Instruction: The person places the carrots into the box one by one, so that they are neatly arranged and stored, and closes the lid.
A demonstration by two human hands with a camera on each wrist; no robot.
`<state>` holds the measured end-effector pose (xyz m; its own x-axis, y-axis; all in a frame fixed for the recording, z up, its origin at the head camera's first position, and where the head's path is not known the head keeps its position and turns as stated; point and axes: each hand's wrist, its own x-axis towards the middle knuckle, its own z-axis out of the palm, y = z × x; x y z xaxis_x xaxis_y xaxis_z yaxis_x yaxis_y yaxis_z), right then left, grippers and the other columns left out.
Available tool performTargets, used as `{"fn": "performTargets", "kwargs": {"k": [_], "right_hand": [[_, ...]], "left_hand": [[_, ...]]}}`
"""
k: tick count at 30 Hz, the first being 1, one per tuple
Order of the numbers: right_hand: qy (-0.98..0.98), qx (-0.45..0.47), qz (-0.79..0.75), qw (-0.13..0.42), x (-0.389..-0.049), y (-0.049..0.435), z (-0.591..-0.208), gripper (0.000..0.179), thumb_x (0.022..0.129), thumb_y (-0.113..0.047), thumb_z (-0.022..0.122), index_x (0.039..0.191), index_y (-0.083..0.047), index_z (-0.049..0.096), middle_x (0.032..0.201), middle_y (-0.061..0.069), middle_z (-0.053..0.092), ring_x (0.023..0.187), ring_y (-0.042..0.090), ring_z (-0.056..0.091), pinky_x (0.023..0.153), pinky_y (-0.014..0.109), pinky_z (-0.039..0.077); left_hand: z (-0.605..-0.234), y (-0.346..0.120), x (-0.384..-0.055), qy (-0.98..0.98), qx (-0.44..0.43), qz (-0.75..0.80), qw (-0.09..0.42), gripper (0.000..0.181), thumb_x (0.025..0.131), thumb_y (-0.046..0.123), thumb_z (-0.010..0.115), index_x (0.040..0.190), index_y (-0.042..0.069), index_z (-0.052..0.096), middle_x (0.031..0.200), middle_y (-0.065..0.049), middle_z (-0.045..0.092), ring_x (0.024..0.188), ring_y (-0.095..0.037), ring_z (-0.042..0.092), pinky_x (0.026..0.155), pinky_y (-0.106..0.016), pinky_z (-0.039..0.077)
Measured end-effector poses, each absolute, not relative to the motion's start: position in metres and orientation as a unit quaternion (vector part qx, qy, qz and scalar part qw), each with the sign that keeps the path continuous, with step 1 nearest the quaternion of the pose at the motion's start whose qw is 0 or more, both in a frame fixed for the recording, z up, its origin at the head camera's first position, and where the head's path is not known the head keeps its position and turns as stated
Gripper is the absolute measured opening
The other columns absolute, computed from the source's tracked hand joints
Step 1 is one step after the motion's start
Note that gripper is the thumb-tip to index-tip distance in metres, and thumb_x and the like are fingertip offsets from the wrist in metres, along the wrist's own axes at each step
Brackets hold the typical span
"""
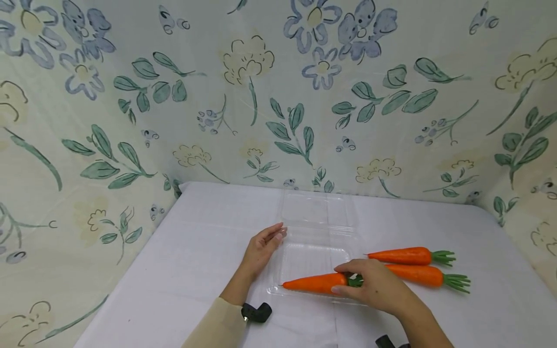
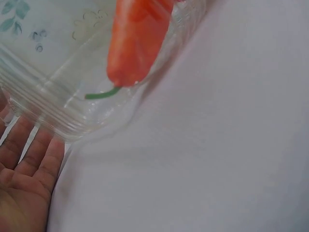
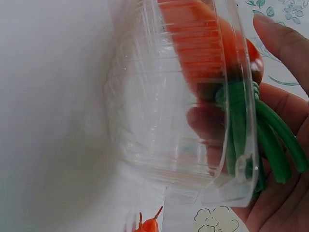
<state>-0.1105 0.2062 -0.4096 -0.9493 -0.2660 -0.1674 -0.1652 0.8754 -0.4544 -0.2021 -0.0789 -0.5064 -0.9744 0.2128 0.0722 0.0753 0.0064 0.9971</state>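
A clear plastic clamshell box (image 1: 311, 256) lies unfolded on the white cloth, its lid (image 1: 313, 210) laid back toward the wall. My right hand (image 1: 376, 287) holds an orange carrot (image 1: 311, 283) at its leafy end, thumb and fingers on either side. The carrot lies lengthwise along the box's near side, its thin tip pointing left. In the right wrist view, its green stems (image 3: 270, 145) stick out past the box's rim into my palm. My left hand (image 1: 260, 251) touches the left side of the box with fairly straight fingers, partly seen through the plastic in the left wrist view.
Two more carrots, a far one (image 1: 402, 256) and a nearer one (image 1: 424, 275), lie right of the box with their green tops to the right. Behind the white-covered table (image 1: 226, 208) hangs a flowered cloth (image 1: 243, 130), which also runs along both sides.
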Motion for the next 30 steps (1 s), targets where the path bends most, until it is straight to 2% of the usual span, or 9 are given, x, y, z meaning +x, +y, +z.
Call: {"fn": "performTargets", "kwargs": {"k": [9, 15, 21, 23, 26, 28, 30], "right_hand": [[0.952, -0.14, -0.252, 0.105, -0.113, 0.212, -0.412, 0.053, 0.077, -0.066, 0.078, 0.113, -0.028, 0.077, 0.105, -0.017, 0.073, 0.096, 0.006, 0.062, 0.081, 0.029, 0.058], [0.938, -0.13, -0.306, 0.096, -0.113, 0.221, -0.41, 0.05, 0.08, -0.056, 0.081, 0.118, -0.024, 0.075, 0.115, -0.007, 0.074, 0.109, 0.021, 0.067, 0.087, 0.042, 0.062], [0.941, -0.106, -0.319, 0.036, -0.108, 0.24, -0.404, 0.049, 0.081, -0.051, 0.083, 0.118, -0.02, 0.075, 0.12, -0.001, 0.075, 0.11, 0.027, 0.07, 0.092, 0.054, 0.06], [0.945, -0.1, -0.311, 0.005, -0.105, 0.252, -0.403, 0.046, 0.082, -0.047, 0.084, 0.118, -0.02, 0.075, 0.119, -0.002, 0.075, 0.11, 0.026, 0.07, 0.093, 0.052, 0.06], [0.955, -0.073, -0.288, -0.025, -0.101, 0.275, -0.403, 0.044, 0.082, -0.047, 0.083, 0.118, -0.023, 0.076, 0.119, -0.002, 0.075, 0.108, 0.026, 0.066, 0.086, 0.044, 0.061], [0.96, -0.039, -0.276, -0.015, -0.1, 0.294, -0.405, 0.046, 0.084, -0.053, 0.08, 0.12, -0.026, 0.075, 0.123, 0.001, 0.073, 0.11, 0.028, 0.061, 0.083, 0.044, 0.058], [0.965, 0.004, -0.264, 0.002, -0.1, 0.315, -0.406, 0.055, 0.084, -0.06, 0.076, 0.124, -0.022, 0.073, 0.128, 0.012, 0.07, 0.112, 0.034, 0.057, 0.083, 0.05, 0.057]], "left_hand": [[-0.506, -0.08, -0.203, 0.711, 0.099, 0.694, 0.05, 0.047, 0.103, 0.029, 0.062, 0.146, 0.011, 0.056, 0.142, -0.006, 0.065, 0.134, -0.023, 0.061, 0.106, -0.022, 0.051], [-0.508, -0.081, -0.204, 0.714, 0.101, 0.691, 0.051, 0.048, 0.102, 0.031, 0.063, 0.146, 0.011, 0.056, 0.142, -0.004, 0.065, 0.133, -0.022, 0.061, 0.106, -0.022, 0.051], [-0.508, -0.081, -0.204, 0.705, 0.1, 0.7, 0.058, 0.047, 0.102, 0.031, 0.063, 0.145, 0.013, 0.057, 0.142, -0.005, 0.065, 0.134, -0.023, 0.061, 0.106, -0.021, 0.051], [-0.508, -0.081, -0.205, 0.704, 0.099, 0.701, 0.06, 0.047, 0.102, 0.031, 0.063, 0.145, 0.014, 0.057, 0.142, -0.005, 0.065, 0.134, -0.023, 0.061, 0.106, -0.021, 0.051], [-0.508, -0.081, -0.205, 0.703, 0.1, 0.702, 0.062, 0.046, 0.102, 0.032, 0.063, 0.145, 0.016, 0.058, 0.142, -0.005, 0.065, 0.134, -0.023, 0.061, 0.107, -0.022, 0.051], [-0.508, -0.081, -0.204, 0.703, 0.1, 0.701, 0.063, 0.045, 0.103, 0.032, 0.062, 0.145, 0.017, 0.058, 0.143, -0.004, 0.065, 0.134, -0.022, 0.061, 0.107, -0.023, 0.051], [-0.507, -0.081, -0.204, 0.705, 0.1, 0.699, 0.062, 0.046, 0.103, 0.033, 0.062, 0.145, 0.016, 0.058, 0.143, -0.004, 0.065, 0.134, -0.022, 0.06, 0.108, -0.024, 0.051]]}}
